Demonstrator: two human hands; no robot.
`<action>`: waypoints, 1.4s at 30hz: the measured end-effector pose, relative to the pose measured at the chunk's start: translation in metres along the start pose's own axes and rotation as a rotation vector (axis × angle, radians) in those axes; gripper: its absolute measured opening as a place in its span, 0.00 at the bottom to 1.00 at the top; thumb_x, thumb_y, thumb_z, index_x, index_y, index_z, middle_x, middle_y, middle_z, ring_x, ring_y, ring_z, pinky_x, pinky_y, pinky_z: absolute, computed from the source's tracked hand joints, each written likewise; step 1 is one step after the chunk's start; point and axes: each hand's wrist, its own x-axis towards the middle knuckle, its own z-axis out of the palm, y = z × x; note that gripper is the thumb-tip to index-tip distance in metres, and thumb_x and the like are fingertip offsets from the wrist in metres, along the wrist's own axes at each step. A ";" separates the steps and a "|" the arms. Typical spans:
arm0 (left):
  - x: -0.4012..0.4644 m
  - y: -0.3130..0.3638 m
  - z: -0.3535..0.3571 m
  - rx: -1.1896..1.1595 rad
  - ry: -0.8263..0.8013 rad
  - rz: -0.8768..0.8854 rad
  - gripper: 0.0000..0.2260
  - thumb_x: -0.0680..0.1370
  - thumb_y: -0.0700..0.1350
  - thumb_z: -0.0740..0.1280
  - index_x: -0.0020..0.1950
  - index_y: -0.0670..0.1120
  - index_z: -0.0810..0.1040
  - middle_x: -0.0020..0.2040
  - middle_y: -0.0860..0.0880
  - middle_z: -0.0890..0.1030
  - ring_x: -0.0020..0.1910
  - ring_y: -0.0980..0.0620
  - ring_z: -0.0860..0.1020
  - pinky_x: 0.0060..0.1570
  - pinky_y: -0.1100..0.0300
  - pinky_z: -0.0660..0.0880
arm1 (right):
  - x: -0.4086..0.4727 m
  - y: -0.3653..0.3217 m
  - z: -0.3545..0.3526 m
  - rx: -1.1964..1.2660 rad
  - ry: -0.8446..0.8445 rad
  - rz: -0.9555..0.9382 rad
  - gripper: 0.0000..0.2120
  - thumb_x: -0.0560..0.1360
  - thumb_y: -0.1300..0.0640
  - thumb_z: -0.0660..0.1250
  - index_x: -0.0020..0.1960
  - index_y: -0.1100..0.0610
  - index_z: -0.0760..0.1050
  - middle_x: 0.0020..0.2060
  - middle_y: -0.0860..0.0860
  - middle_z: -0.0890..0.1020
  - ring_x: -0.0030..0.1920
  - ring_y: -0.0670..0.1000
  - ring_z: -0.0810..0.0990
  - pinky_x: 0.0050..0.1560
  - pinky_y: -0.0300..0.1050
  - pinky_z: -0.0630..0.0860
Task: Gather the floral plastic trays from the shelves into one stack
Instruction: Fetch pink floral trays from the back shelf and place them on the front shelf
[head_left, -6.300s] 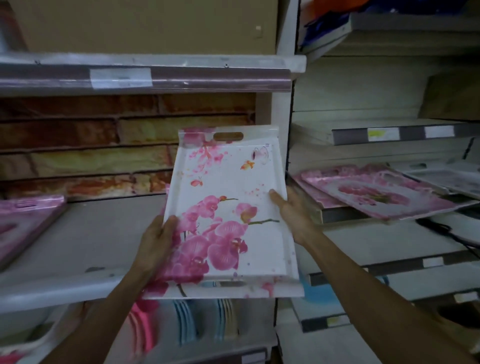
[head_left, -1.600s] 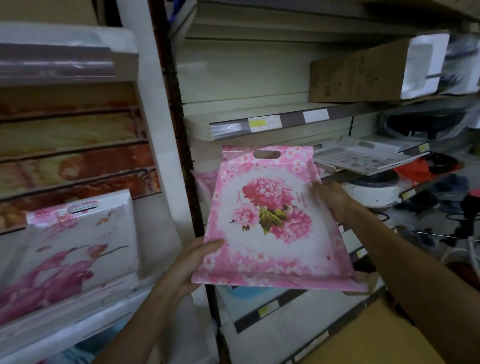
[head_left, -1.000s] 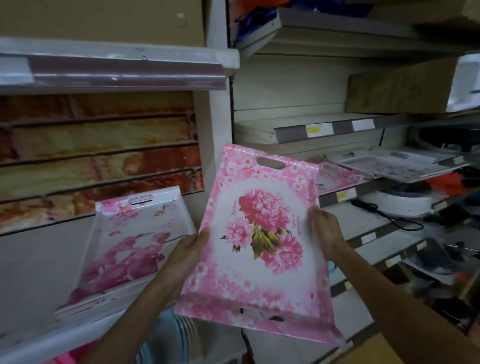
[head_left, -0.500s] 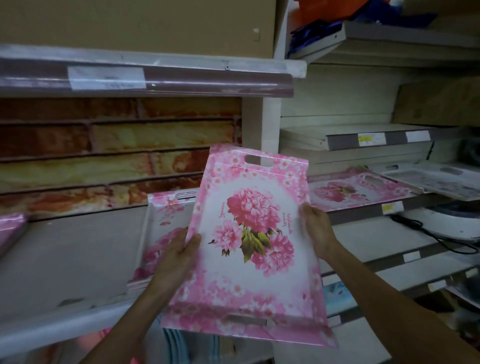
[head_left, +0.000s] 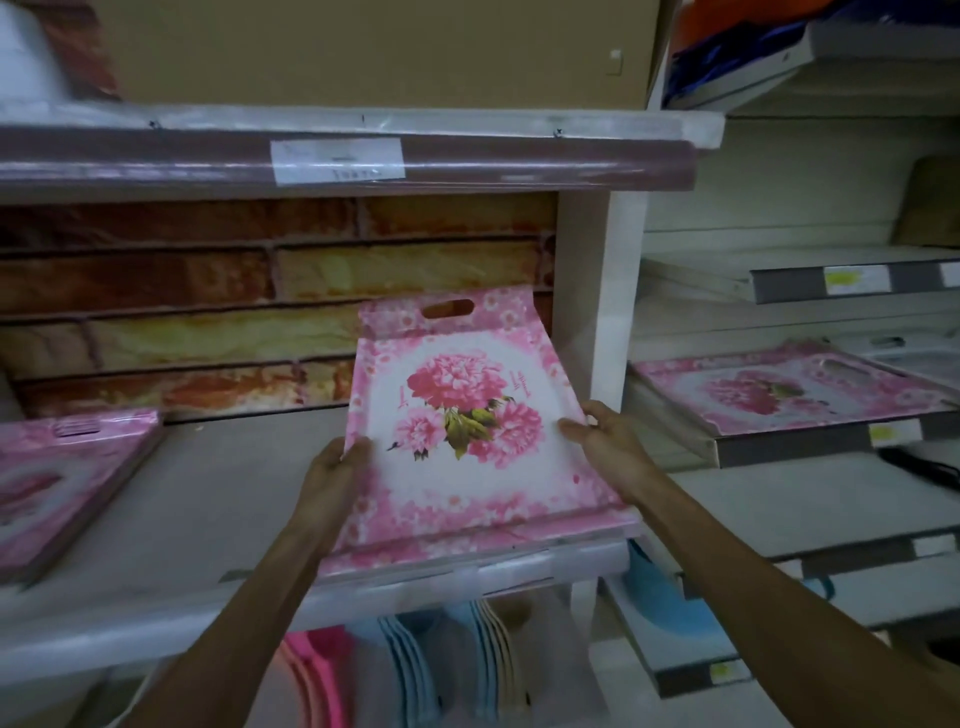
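A pink tray with a peony print (head_left: 467, 415) lies tilted on the middle shelf (head_left: 208, 509), its handle slot away from me. It covers the orchid tray below it, of which only a thin front edge (head_left: 467, 564) shows. My left hand (head_left: 337, 467) grips its left rim and my right hand (head_left: 602, 441) grips its right rim. A second pink floral tray (head_left: 769, 395) lies on the right-hand shelf. At the left edge of the middle shelf sits a third pink tray (head_left: 67, 467).
A shelf with a price label (head_left: 337, 161) overhangs the middle shelf. A white upright post (head_left: 608, 312) divides the two shelf bays. Coloured plastic plates (head_left: 415, 670) stand on the shelf below. A black cable (head_left: 919, 467) lies on the lower right shelf.
I carried the peony tray left from the right bay and lowered it onto the orchid tray on the middle shelf. Both hands still hold its rims.
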 end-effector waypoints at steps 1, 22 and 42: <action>0.004 -0.001 -0.001 0.000 0.008 -0.003 0.12 0.82 0.49 0.59 0.42 0.48 0.77 0.32 0.50 0.77 0.30 0.52 0.73 0.28 0.62 0.69 | 0.002 0.001 0.001 -0.018 -0.011 -0.003 0.08 0.80 0.60 0.64 0.57 0.51 0.74 0.46 0.44 0.82 0.40 0.43 0.83 0.30 0.35 0.79; 0.047 -0.041 0.007 0.314 -0.055 -0.068 0.11 0.80 0.41 0.61 0.54 0.36 0.78 0.48 0.37 0.81 0.45 0.41 0.78 0.47 0.52 0.73 | 0.034 0.035 0.029 -0.225 -0.007 0.119 0.17 0.79 0.63 0.62 0.67 0.59 0.75 0.59 0.57 0.81 0.52 0.55 0.81 0.50 0.42 0.78; 0.056 -0.071 0.022 0.475 -0.040 -0.011 0.11 0.81 0.39 0.59 0.60 0.36 0.74 0.56 0.36 0.80 0.51 0.37 0.78 0.48 0.55 0.70 | 0.062 0.083 0.023 -0.187 -0.073 0.115 0.20 0.77 0.64 0.67 0.68 0.59 0.74 0.61 0.55 0.80 0.54 0.54 0.80 0.61 0.48 0.76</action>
